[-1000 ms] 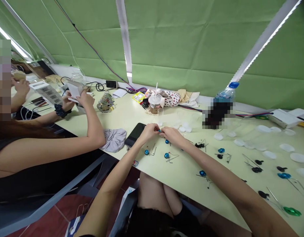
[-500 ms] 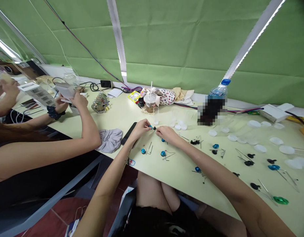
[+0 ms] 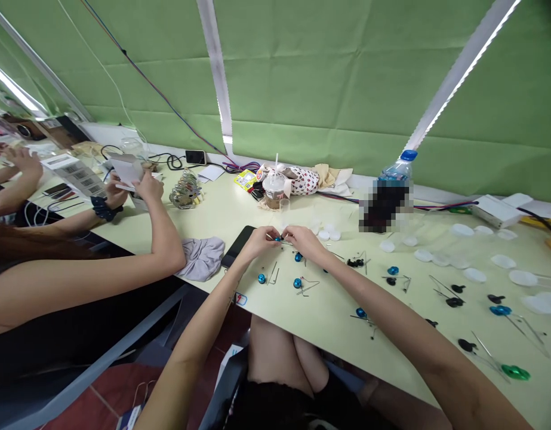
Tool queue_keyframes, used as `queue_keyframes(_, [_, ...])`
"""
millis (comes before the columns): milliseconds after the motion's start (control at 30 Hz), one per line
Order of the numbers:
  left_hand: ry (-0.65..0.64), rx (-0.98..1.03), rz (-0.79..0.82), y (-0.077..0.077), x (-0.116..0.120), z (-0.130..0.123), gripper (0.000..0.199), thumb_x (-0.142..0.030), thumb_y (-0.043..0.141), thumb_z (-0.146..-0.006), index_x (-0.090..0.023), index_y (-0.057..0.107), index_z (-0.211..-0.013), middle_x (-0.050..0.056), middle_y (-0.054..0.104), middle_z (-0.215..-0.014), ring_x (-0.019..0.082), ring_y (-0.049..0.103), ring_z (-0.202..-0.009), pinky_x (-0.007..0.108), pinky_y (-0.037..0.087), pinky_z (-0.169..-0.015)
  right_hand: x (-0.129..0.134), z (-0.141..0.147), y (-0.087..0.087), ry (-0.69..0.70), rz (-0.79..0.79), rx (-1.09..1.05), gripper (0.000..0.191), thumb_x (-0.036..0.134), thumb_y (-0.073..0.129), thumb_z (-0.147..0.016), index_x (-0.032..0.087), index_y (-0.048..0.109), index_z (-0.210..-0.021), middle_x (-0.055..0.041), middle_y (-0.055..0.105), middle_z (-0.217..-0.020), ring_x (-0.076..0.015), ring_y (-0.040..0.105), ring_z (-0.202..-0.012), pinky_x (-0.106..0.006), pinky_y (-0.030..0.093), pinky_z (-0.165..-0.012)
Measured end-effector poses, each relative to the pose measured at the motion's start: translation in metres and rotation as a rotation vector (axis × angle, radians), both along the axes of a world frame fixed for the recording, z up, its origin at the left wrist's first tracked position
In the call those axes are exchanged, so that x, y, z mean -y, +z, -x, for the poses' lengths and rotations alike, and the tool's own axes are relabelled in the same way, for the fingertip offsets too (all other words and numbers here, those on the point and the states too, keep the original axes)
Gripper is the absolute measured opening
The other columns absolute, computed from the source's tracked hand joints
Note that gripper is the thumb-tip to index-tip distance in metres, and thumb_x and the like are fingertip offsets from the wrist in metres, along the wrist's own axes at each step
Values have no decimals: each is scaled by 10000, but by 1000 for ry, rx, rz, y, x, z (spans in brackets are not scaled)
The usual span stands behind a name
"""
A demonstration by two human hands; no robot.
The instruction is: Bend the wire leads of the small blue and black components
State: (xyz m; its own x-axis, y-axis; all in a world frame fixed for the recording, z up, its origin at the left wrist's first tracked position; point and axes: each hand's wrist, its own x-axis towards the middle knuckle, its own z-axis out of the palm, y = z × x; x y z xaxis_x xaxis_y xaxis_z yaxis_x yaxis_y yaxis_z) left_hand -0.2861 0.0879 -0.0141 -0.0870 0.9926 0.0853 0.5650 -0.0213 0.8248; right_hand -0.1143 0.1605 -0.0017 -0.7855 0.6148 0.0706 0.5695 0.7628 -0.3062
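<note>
My left hand (image 3: 262, 241) is closed in a pinch on a small blue metal part (image 3: 277, 239) above the far side of the table. Close against it, my right hand (image 3: 304, 242) is pinched too, its fingertips meeting the left ones; what it grips is hidden and too small to name. Just in front of the hands lie round blue metal parts, one (image 3: 261, 278) beside thin bent keys (image 3: 275, 273) and another (image 3: 297, 283) with more keys. A clear plastic tube (image 3: 285, 210) stands just behind my fingertips.
More black parts (image 3: 355, 263), blue parts and a green part (image 3: 516, 372) spread to the right, with white-capped clear tubes (image 3: 474, 275) behind. A black phone-like slab (image 3: 237, 246), grey cloth (image 3: 203, 258), iced drink cup (image 3: 275, 188) and bottle (image 3: 398, 173) surround them. At left, a co-worker's hands hold a white box (image 3: 126, 170).
My hands have come together, and the blue part in my left hand now meets my right fingertips. The whole view has shifted slightly.
</note>
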Motion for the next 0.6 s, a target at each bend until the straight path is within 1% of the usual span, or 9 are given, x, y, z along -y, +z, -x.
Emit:
queue_keyframes(100, [5,-35,6,3,2,-1,151,-234,705,-662,-162,688,-793,14,667,-724,151,598,-662,252,435,-616,-1,1,-2,-15,5,-7,212,159,447,-932,212,617,-1047,-42,674,-1040,-155,596,-950,-224,380,-758])
queue_keyframes(200, [12,-56,3,4,5,0,150,-256,724,-656,-165,680,-767,11,662,-722,149,583,-656,250,419,-606,-5,1,-6,-60,-13,3,242,142,418,-936,192,607,-1080,-73,657,-1094,-186,581,-1009,-251,376,-793])
queue_keyframes(300, [22,-59,2,4,9,4,174,-261,740,-642,-163,656,-759,2,644,-705,142,569,-633,244,409,-585,-10,1,-11,-91,-31,33,238,152,425,-935,178,607,-1086,-99,637,-1114,-208,576,-1016,-268,377,-789])
queue_keyframes(400, [31,-50,9,1,12,9,204,-257,752,-630,-162,635,-768,-8,629,-681,138,568,-609,239,409,-566,-11,4,-12,-86,-50,72,210,174,446,-931,184,621,-1048,-99,624,-1093,-207,582,-979,-263,377,-750])
queue_keyframes(600, [77,-35,-15,-7,12,16,192,-205,735,-631,-164,615,-775,-16,621,-677,146,581,-647,242,427,-594,-6,8,-12,-47,-106,157,184,180,443,-930,176,626,-952,-99,607,-1011,-202,577,-933,-259,363,-684])
